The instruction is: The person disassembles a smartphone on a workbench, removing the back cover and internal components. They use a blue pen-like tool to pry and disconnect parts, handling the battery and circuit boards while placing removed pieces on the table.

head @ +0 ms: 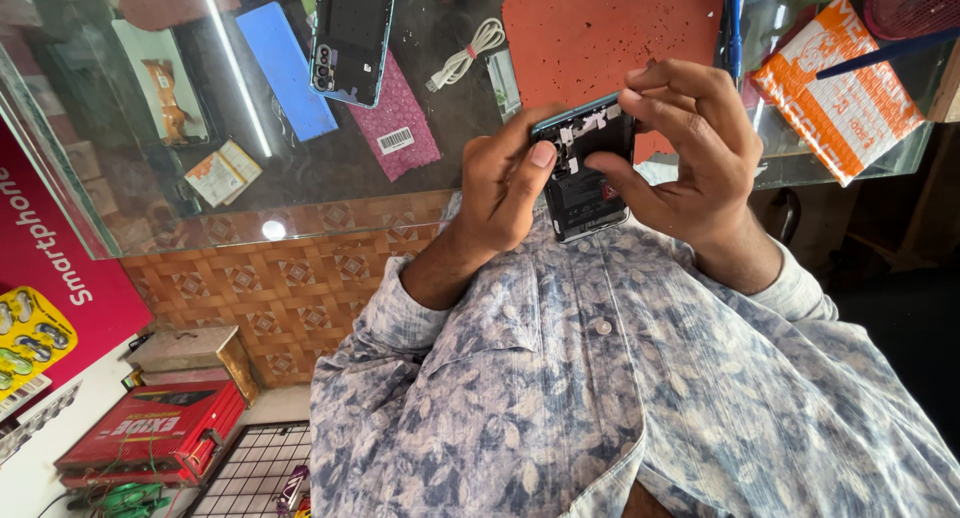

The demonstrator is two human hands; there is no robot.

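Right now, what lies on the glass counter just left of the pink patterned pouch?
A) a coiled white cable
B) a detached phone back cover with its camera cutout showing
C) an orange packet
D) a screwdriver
B: the dark back cover with camera cutout lies on the glass counter, overlapping the upper left of the pink pouch; the white cable sits to the pouch's right, and the orange packet is far right.

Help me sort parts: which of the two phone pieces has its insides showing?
The opened phone held in both hands, left hand and right hand. The other, a dark back cover, lies alone on the glass counter.
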